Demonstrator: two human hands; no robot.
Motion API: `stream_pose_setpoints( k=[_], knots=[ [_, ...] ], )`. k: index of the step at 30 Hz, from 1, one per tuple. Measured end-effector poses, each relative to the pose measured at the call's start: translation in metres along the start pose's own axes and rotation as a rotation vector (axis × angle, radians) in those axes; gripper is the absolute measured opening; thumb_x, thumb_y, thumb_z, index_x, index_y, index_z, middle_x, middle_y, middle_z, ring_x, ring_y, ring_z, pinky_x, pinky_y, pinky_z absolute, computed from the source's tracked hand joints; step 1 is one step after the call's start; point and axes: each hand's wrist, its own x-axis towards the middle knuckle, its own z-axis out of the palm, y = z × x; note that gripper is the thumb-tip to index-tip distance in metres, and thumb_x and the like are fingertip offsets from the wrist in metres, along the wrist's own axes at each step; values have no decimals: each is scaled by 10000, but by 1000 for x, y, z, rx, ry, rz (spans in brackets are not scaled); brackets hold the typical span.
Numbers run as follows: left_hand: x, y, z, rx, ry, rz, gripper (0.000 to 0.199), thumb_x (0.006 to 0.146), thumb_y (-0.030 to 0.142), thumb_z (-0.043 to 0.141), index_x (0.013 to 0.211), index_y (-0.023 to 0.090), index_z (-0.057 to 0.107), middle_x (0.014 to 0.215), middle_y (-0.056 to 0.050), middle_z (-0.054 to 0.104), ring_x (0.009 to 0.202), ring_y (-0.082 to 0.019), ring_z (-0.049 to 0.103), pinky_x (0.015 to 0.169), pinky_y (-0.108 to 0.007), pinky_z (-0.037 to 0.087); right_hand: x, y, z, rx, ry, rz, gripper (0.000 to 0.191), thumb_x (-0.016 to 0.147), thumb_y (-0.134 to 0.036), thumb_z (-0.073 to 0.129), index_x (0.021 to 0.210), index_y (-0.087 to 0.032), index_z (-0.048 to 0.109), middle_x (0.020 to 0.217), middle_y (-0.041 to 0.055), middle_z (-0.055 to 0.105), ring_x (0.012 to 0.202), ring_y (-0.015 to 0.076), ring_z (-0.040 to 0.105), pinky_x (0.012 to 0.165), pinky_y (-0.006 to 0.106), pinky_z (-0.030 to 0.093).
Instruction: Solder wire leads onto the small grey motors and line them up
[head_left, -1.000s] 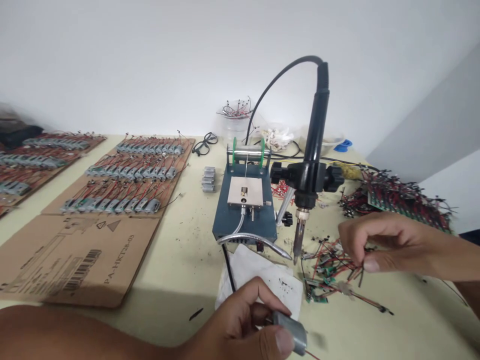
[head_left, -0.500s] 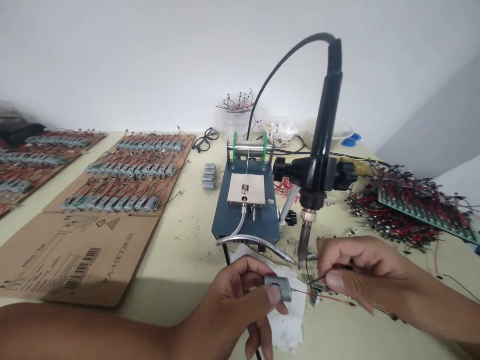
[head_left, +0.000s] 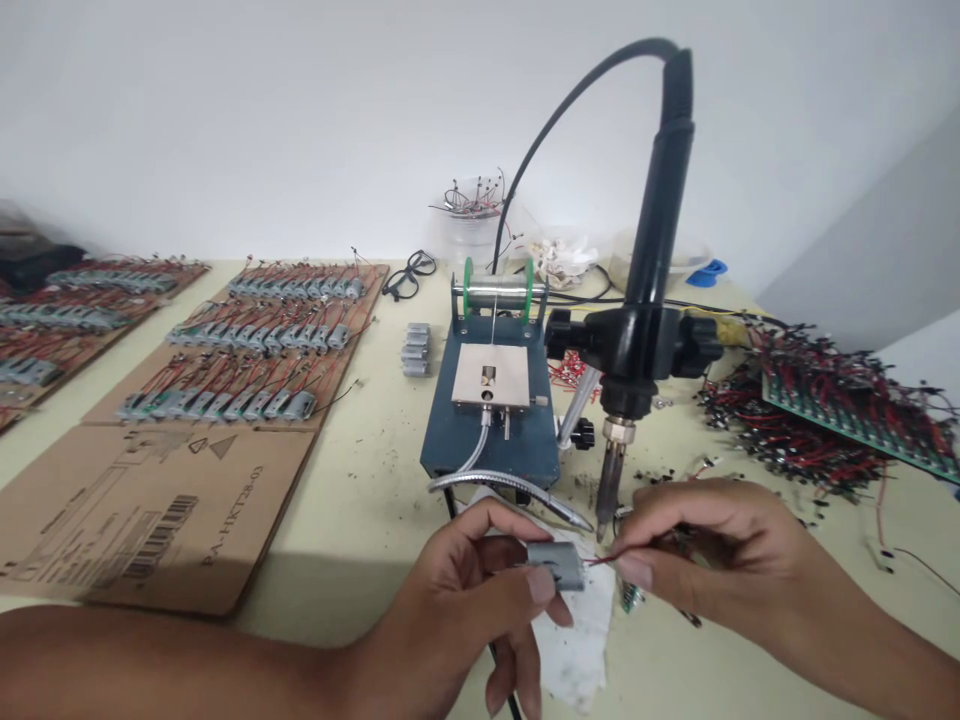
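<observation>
My left hand [head_left: 480, 600] grips a small grey motor [head_left: 556, 566] between thumb and fingers, over a white paper sheet [head_left: 574, 660]. From the motor's right end a thin red wire [head_left: 598, 561] runs to my right hand [head_left: 675, 545], whose thumb and forefinger pinch it. Just above the space between both hands are the tip of a soldering iron [head_left: 609, 480] and the end of a metal solder guide tube [head_left: 566, 513]. Part of a green circuit board [head_left: 631, 598] shows beneath my right hand; its other parts are hidden.
A blue solder feeder [head_left: 487, 440] with a spool stands behind my hands. Four-like small motors [head_left: 416, 350] lie beside it. Wired motors line cardboard [head_left: 225, 520] at left. Wired green boards [head_left: 855, 420] are piled at right.
My right hand has moved left, closer to the motor, and its fingertips now pinch the wire near the motor's end. The motor has risen slightly and tilted a little.
</observation>
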Motion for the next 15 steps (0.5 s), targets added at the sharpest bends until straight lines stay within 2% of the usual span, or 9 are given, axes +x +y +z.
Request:
stream_pose_setpoints(
  k=[4,6,15],
  knots=[
    [0,0,1,-1,5,-5,463,886,499,822,1073,196,525,902,-1,749,449,-57,659,374,-111,395,0,11,0,-37,-10,-157,23,913,-316,842,913,-319,865,758,7,744,644,143,571,566,250,408],
    [0,0,1,0,4,-5,473,879,507,826,1056,194,519,912,-2,753,447,-55,657,371,-111,394,0,14,-1,-41,-12,-195,66,911,-285,840,937,-342,863,763,-2,747,644,148,578,565,253,415],
    [0,4,3,57,55,0,529,833,550,859,1008,198,506,837,32,724,416,-9,574,385,-113,334,-1,15,-1,-60,4,-182,21,923,-313,833,924,-311,854,778,14,746,663,160,595,558,266,407]
  ],
)
